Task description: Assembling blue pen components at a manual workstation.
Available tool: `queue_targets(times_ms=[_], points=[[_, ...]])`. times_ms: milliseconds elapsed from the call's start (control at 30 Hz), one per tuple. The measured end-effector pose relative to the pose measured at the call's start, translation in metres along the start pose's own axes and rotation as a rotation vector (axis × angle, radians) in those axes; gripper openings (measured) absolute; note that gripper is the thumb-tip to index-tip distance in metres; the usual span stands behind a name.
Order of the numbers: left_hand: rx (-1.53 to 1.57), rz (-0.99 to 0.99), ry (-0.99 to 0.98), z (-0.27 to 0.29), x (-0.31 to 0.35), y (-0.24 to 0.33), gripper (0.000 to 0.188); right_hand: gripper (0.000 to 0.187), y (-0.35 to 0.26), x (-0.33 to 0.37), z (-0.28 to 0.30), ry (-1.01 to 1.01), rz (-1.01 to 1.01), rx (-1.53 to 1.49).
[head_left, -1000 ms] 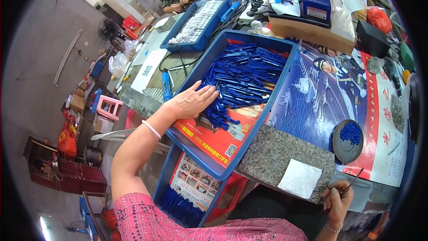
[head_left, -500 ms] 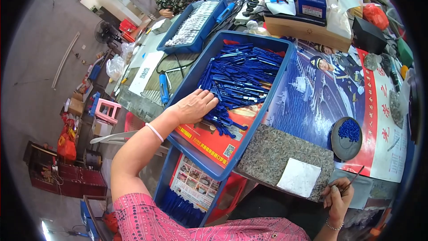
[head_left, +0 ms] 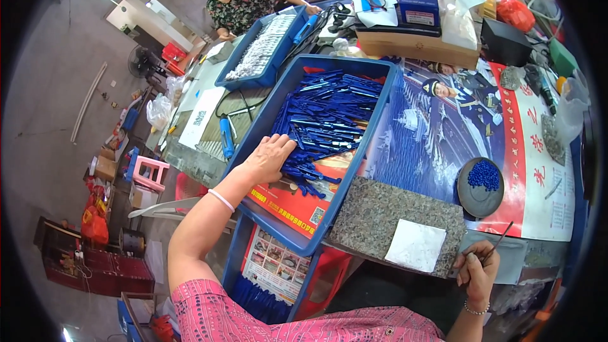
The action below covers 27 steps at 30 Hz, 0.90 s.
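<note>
My left hand point(head_left: 269, 157) lies palm down at the near-left edge of a pile of shiny blue slender pieces point(head_left: 335, 107), fingers loosely extended over them; its palm side is hidden. The pile fills much of a blue plastic tray point(head_left: 304, 247) lined with red printed paper. At the lower right, my right hand point(head_left: 479, 270) is closed around a thin dark stick-like tool point(head_left: 503, 235), its tip pointing up and away. Beyond that hand, a round dark dish point(head_left: 471, 201) contains small blue beads point(head_left: 483, 175). A folded white paper point(head_left: 415, 245) rests on a speckled stone slab point(head_left: 358, 218) between my hands.
Below the tray sits a second blue tray point(head_left: 304, 291) with more blue pieces. A third tray point(head_left: 253, 81) of whitish pieces stands farther off, near a co-worker point(head_left: 247, 5). A wooden box point(head_left: 418, 46) stands behind the poster-covered tabletop point(head_left: 405, 133). A blue-handled tool point(head_left: 226, 138) lies left.
The view has shifted slightly, so the table items appear a little farther left. My left hand stays at the pile's edge and my right hand keeps the thin tool. The co-worker's head is more visible.
</note>
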<state>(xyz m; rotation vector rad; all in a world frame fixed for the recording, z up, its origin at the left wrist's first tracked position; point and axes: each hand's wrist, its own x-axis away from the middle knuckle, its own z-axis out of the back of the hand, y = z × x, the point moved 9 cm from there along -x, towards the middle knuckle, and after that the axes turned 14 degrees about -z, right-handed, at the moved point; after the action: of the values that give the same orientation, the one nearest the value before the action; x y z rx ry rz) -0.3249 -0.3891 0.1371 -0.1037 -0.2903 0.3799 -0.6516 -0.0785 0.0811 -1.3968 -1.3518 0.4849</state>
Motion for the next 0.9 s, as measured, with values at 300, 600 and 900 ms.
queue_targets(times_ms=[300, 600, 900], points=[[0.005, 0.023, -0.022, -0.003, 0.001, -0.002, 0.055, 0.005, 0.000, 0.001, 0.000, -0.028, -0.026, -0.057], [0.109, 0.102, 0.033, -0.005, 0.017, -0.006, 0.049, 0.006, -0.003, 0.000, 0.000, -0.040, -0.016, -0.052], [0.052, 0.006, 0.054, -0.008, 0.015, 0.006, 0.042, 0.005, -0.003, -0.001, -0.001, -0.050, 0.032, 0.009]])
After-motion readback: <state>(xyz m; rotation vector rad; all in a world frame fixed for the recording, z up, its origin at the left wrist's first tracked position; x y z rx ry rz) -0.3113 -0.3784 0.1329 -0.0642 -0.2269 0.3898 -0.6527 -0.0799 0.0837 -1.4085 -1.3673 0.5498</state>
